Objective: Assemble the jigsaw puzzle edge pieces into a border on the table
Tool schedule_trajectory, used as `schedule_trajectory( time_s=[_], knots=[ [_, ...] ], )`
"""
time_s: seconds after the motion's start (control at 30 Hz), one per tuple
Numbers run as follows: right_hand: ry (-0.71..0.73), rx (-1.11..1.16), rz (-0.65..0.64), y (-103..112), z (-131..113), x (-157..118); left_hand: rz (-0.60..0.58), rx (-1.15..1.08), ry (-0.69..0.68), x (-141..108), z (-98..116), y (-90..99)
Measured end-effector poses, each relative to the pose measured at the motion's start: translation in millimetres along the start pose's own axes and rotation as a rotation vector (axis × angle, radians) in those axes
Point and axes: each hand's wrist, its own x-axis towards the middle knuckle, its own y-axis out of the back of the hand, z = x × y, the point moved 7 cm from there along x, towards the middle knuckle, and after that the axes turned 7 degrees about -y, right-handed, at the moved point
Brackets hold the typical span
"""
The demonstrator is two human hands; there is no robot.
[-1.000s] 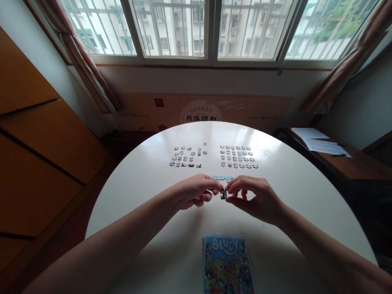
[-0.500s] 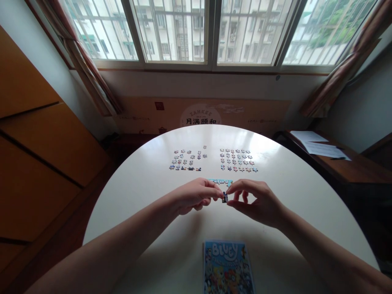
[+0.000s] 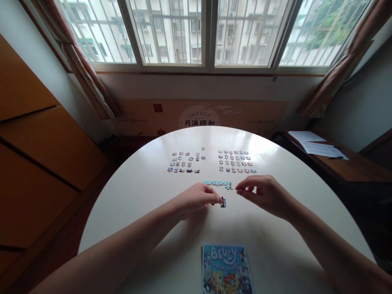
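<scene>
A dark jigsaw piece (image 3: 223,202) with white patches is pinched between the thumb and fingers of my left hand (image 3: 199,199), low over the table. My right hand (image 3: 263,191) is off to the right of it, thumb and index fingertips close together, and I see nothing between them. Just beyond my hands lies a joined strip of light blue jigsaw pieces (image 3: 216,183), its right end extending downward near my right fingertips. Part of the strip's left side lies close to my left knuckles.
Loose jigsaw pieces (image 3: 180,164) lie in rows at the back left, and further rows of pieces (image 3: 235,161) at the back right. A "Bluey" picture sheet or box (image 3: 226,269) sits near me on the round white table (image 3: 128,183). Papers rest on a side desk (image 3: 361,167).
My right hand has let go of the dark jigsaw piece and moved right. My left hand still holds the piece, slightly lower in view. The view has shifted slightly.
</scene>
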Motion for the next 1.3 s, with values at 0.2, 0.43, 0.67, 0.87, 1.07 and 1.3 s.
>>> schedule_trajectory(
  time_s=[0.2, 0.43, 0.67, 0.87, 1.07, 1.3],
  knots=[
    [-0.216, 0.103, -0.170, -34.9, 3.8, 1.5, 0.059, 0.139, -0.115, 5.4, 2.2, -7.0],
    [-0.388, 0.189, -0.277, -46.6, 22.2, 2.2, 0.074, 0.255, -0.169, 12.5, 4.1, -10.6],
    [-0.316, -0.063, -0.169, -28.3, 36.3, 5.7, 0.176, 0.719, -0.371, 4.9, 17.9, -1.8],
    [-0.381, -0.143, -0.174, -26.2, 39.3, 5.3, 0.206, 0.895, -0.413, -0.8, 19.3, -5.6],
    [-0.483, -0.070, -0.229, -29.3, 38.9, 4.2, 0.226, 0.937, -0.421, -2.5, 19.2, -8.5],
    [-0.547, 0.220, -0.267, -38.6, 35.0, 0.6, 0.242, 0.888, -0.553, -7.1, 20.1, -14.4]
  ],
)
